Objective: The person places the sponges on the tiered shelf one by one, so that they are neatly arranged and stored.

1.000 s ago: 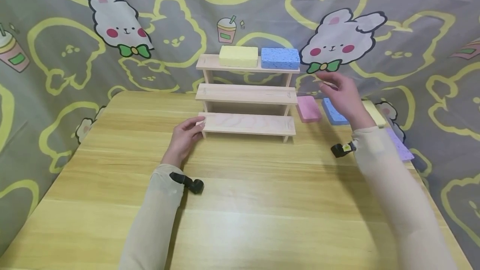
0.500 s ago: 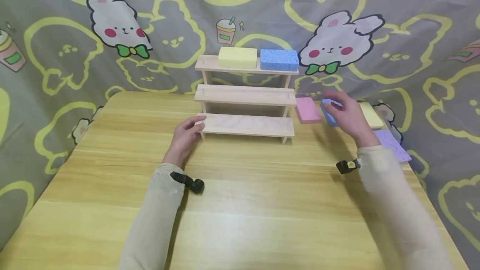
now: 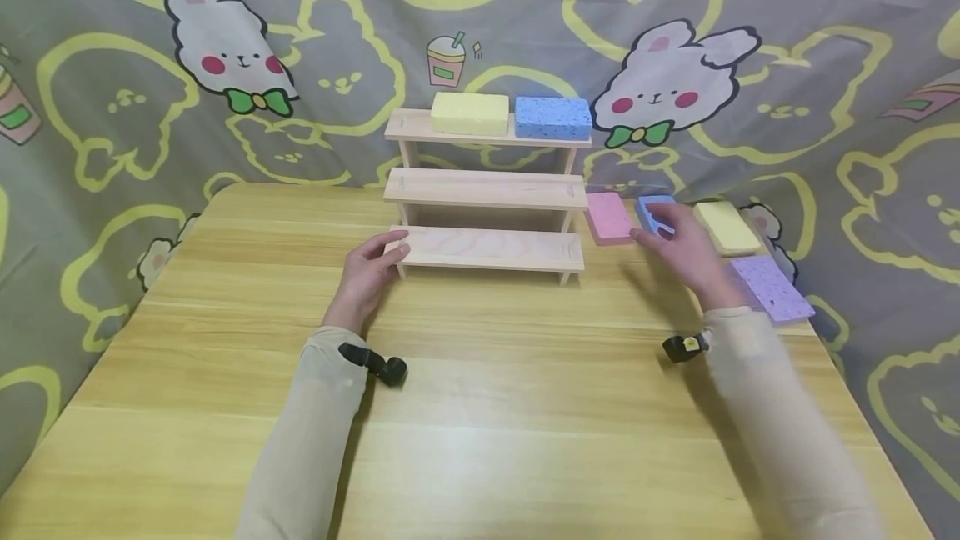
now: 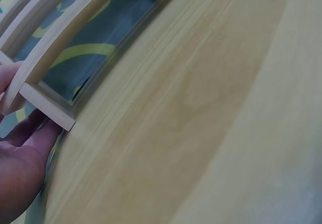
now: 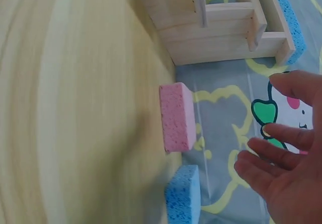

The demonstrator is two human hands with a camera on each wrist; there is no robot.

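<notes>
A three-tier wooden shelf rack (image 3: 483, 247) stands at the back of the table. My left hand (image 3: 363, 277) holds the left end of its lowest tier; in the left wrist view the thumb lies over the board, with fingers by the leg. On the top tier sit a yellow sponge (image 3: 470, 113) and a blue sponge (image 3: 552, 117). My right hand (image 3: 686, 252) hovers, fingers apart and holding nothing, over a second blue sponge (image 5: 183, 196), partly hidden in the head view. A pink sponge (image 3: 608, 218) lies left of that hand.
Right of the right hand lie another yellow sponge (image 3: 726, 227) and a purple sponge (image 3: 772, 288), near the table's right edge. A patterned grey cloth (image 3: 322, 7) hangs behind the wooden table (image 3: 480, 407).
My right hand has come down from beside the top tier to the sponges on the table, its fingers spreading. The left hand stays on the rack.
</notes>
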